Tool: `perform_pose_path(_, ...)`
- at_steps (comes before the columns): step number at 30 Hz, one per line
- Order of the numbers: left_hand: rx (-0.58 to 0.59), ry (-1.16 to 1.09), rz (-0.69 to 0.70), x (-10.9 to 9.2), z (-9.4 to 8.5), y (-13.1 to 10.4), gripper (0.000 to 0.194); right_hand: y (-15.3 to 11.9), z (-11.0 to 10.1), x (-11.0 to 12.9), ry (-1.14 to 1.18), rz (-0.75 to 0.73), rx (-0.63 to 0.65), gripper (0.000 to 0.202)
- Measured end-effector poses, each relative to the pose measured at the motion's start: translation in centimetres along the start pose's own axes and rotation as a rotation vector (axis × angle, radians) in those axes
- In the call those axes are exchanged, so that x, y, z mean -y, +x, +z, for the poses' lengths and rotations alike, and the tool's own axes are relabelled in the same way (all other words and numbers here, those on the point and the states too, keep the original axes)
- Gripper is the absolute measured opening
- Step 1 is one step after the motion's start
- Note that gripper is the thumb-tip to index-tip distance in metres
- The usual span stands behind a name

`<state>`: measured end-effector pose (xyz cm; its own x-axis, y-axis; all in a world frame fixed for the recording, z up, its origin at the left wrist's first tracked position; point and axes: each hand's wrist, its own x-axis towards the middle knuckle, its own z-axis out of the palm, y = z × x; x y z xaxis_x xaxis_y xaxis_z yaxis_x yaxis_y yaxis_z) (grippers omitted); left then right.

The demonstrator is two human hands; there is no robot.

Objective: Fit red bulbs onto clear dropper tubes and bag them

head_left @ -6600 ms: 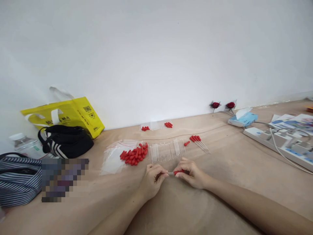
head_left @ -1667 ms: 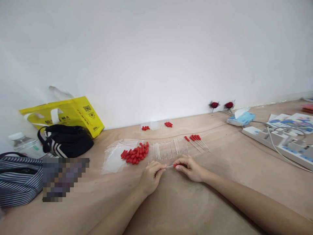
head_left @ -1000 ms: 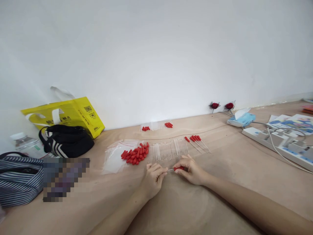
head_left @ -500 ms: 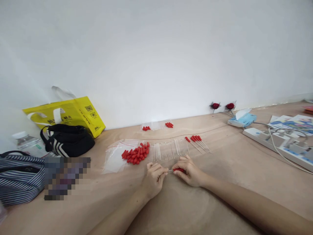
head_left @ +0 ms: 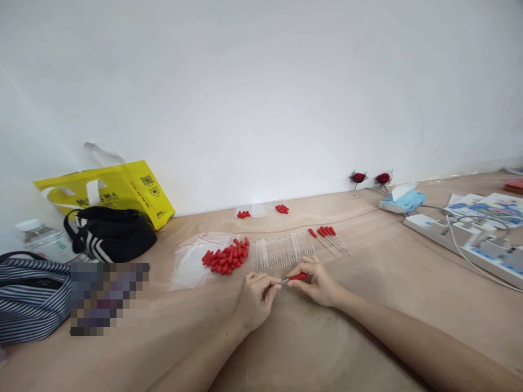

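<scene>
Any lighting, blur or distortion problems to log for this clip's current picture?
Head view: soft light, the white wall brightest around its lower middle; a soft shadow along the right forearm; the clear dropper tubes blend together; wide-angle stretching toward the edges; a pixelated block beside the striped bag hides what lies there.

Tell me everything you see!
Held bulb: 1, red, front
Held tube: 1, pale, front
Loose bulbs: many, red, centre and back
Loose tubes: many, pale, centre
Red-capped tubes: several, pale, right
Flat bags: several, clear, centre
Shopping bag: 1, yellow, left
Pouch: 1, black, left
Striped bag: 1, blue, left
Bottle: 1, clear, left
Roses: 2, red, back
Tissue pack: 1, blue, right
Power strip: 1, white, right
Papers: several, multicoloured, right
Table: 1, brown, below
Wall: 1, white, back
Left hand: 1, bare, front
Right hand: 1, bare, front
</scene>
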<state>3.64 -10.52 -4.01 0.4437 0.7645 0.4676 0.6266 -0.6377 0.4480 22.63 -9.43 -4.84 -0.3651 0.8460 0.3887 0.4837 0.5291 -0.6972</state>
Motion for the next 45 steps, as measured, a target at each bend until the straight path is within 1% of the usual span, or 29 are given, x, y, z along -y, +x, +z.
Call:
perform_pose_path(4, 0.005, 0.004, -0.009, -0.1, 0.2, -0.2, 0.016, -0.1, 0.2, 0.0, -0.021, -0.001, -0.006, 0.024)
perform_pose_path(7, 0.005, -0.007, -0.010, -0.2, 0.2, -0.2, 0.015, 0.0, 0.0, 0.0, 0.017, 0.002, -0.003, 0.023)
perform_pose_path(13, 0.035, -0.076, -0.063, -0.6, -0.2, 0.1, 0.015, 0.4, -0.3, -0.8, 0.365, 0.044, 0.017, 0.021)
perform_pose_path(16, 0.031, -0.155, -0.112, -0.6, -0.3, 0.2, 0.016, 0.5, 0.0, -1.1, 0.558, 0.141, 0.025, 0.025)
perform_pose_path(19, 0.019, -0.295, -0.194, -0.4, -0.1, 0.1, 0.020, 0.5, 0.7, -0.8, 0.781, 0.247, 0.018, 0.038)
perform_pose_path(20, 0.014, -0.342, -0.214, -0.3, 0.1, 0.0, 0.021, 0.5, 1.0, -0.4, 0.822, 0.259, 0.005, 0.038)
perform_pose_path(22, 0.006, -0.416, -0.236, -0.2, 0.4, -0.1, 0.021, 0.5, 1.6, 0.4, 0.847, 0.244, -0.035, 0.033)
perform_pose_path(25, -0.005, -0.447, -0.229, 0.1, 0.4, -0.1, 0.021, 1.0, 2.0, 1.4, 0.838, 0.206, -0.096, 0.030)
perform_pose_path(27, -0.027, -0.389, -0.194, 0.4, 0.1, -0.1, 0.023, 1.8, 1.4, 1.1, 0.787, 0.215, -0.137, 0.032)
perform_pose_path(28, -0.053, -0.337, -0.174, 0.6, -0.1, 0.0, 0.023, 2.4, 0.6, 0.6, 0.736, 0.232, -0.160, 0.032)
perform_pose_path(30, -0.112, -0.223, -0.150, 1.2, -0.5, 0.2, 0.021, 3.8, -1.4, -1.1, 0.576, 0.266, -0.222, 0.032)
perform_pose_path(32, -0.166, -0.139, -0.157, 1.8, -0.7, 0.3, 0.017, 4.8, -3.9, -3.2, 0.324, 0.336, -0.285, 0.030)
perform_pose_path(34, -0.181, -0.094, -0.171, 2.2, -0.7, 0.3, 0.013, 5.4, -6.0, -5.3, -0.067, 0.468, -0.330, 0.031)
perform_pose_path(36, -0.160, -0.065, -0.169, 2.4, -0.6, 0.3, 0.011, 5.3, -7.2, -6.9, -0.187, 0.538, -0.356, 0.032)
perform_pose_path(38, -0.119, -0.045, -0.153, 2.2, -0.5, 0.3, 0.010, 4.9, -7.3, -7.9, -0.239, 0.579, -0.368, 0.030)
perform_pose_path(40, -0.088, -0.033, -0.141, 1.9, -0.6, 0.3, 0.009, 4.6, -6.8, -8.4, -0.327, 0.613, -0.357, 0.026)
perform_pose_path(43, -0.076, -0.029, -0.141, 1.6, -0.8, 0.3, 0.009, 4.6, -6.0, -8.5, -0.499, 0.652, -0.311, 0.020)
perform_pose_path(45, -0.075, -0.030, -0.142, 1.5, -0.8, 0.4, 0.010, 4.6, -5.8, -8.4, -0.564, 0.659, -0.279, 0.018)
